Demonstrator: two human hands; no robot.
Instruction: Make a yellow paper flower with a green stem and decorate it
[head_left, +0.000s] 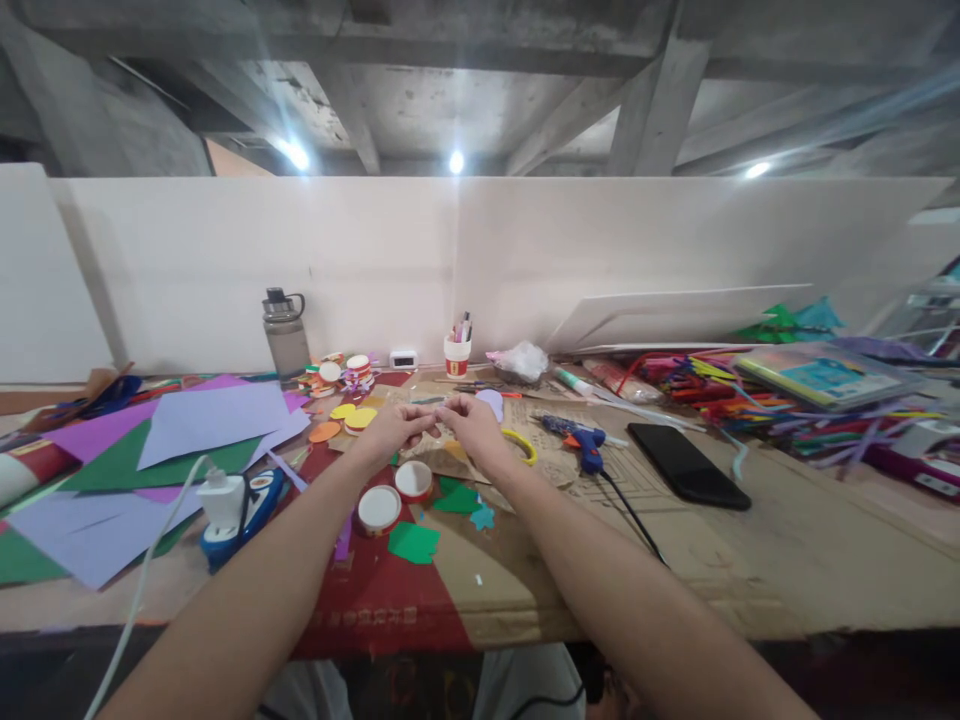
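The cardboard sheet [525, 590] covers the middle of a long worktable, part of it printed dark red on the left and the rest plain brown, creased and marked. Over it, the left hand [403, 428] and the right hand [472, 425] come together, their fingers bent and pinched in, with the fingertips nearly meeting around a small item [430, 402] too blurred to name; which fingers grip it cannot be told. Just below the hands sit two white-lidded round tubs [379, 510], near green paper scraps [414, 542] and a blue paper cutout [482, 517]. Yellow paper discs [361, 419] lie to the left of the hands, and a roll of yellow tape [520, 448] to the right, followed by a blue glue gun [592, 452] with its black cord and a black phone [688, 466]. Purple and green paper sheets [214, 422] overlap on the far left, beside a blue power strip [259, 500] with a white plug in it. Along the back stand a grey bottle [286, 340], a small digital clock [403, 359] and a paper cup of pens [457, 355]; colourful pipe cleaners [697, 385] are heaped at the right. Behind rises a white partition [360, 250], under a bare concrete ceiling [465, 100] with beams and three bright lights.
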